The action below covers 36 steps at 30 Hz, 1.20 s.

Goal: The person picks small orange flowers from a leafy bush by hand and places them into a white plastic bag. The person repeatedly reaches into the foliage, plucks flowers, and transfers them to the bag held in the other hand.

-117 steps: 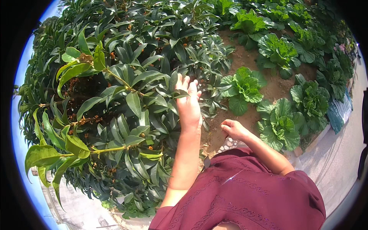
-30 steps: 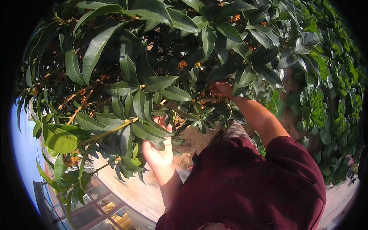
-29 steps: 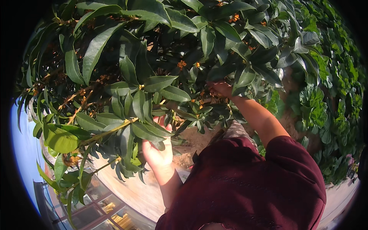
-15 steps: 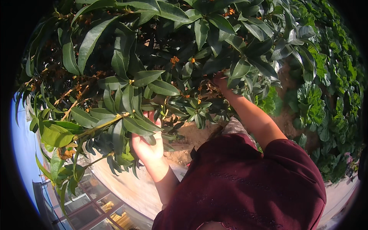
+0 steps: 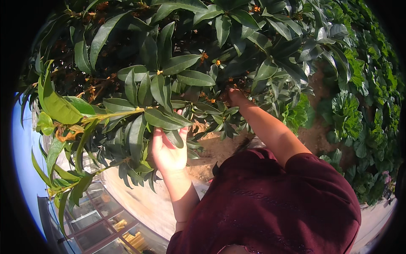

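A dense shrub with long glossy leaves and small orange flower clusters (image 5: 204,56) fills the upper part of the view. My left hand (image 5: 169,157) is palm up beneath a leafy branch (image 5: 122,114), thumb and fingers curled around its leaves. Part of those fingers is covered by a broad green leaf (image 5: 164,119). My right hand (image 5: 235,97) reaches into the shaded foliage near more orange flowers (image 5: 212,100). Leaves and shadow hide its fingers, so what it touches does not show.
Broad-leaved green plants (image 5: 347,114) grow in a bed to the right, beside bare soil (image 5: 317,106). Pale paving (image 5: 131,190) and a building with framed windows (image 5: 99,230) lie at lower left. Below the shrub is brown ground (image 5: 215,150).
The leafy branch by my left hand has risen, its leaves shifting up and right. My left hand has moved slightly right and up. My right hand has moved a little left and down in the foliage.
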Each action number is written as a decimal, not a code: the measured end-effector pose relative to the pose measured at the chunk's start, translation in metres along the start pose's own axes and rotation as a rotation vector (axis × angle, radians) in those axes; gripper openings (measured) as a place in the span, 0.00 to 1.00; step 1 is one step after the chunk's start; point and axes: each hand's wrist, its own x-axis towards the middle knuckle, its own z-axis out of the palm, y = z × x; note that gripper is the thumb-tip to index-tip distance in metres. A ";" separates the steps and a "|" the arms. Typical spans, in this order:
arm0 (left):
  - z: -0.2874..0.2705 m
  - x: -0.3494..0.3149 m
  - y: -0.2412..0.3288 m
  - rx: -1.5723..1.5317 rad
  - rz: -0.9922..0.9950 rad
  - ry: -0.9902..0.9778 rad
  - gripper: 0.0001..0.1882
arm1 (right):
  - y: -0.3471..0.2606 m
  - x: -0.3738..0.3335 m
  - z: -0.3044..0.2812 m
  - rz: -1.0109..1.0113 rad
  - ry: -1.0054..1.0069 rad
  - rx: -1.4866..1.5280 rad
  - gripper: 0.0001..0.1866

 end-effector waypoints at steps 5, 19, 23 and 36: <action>0.011 -0.035 -0.039 0.611 -0.030 -0.287 0.17 | -0.032 -0.044 0.019 0.144 0.038 0.068 0.07; -0.033 0.028 -0.168 2.304 0.493 -0.561 0.28 | -0.020 -0.093 0.003 -0.203 -0.185 0.011 0.07; -0.059 0.033 -0.162 2.341 0.426 -0.394 0.20 | -0.003 -0.071 -0.009 0.026 -0.143 0.187 0.08; -0.070 0.012 -0.176 1.687 0.233 -0.329 0.09 | 0.013 -0.101 -0.017 -0.589 -0.182 -0.599 0.22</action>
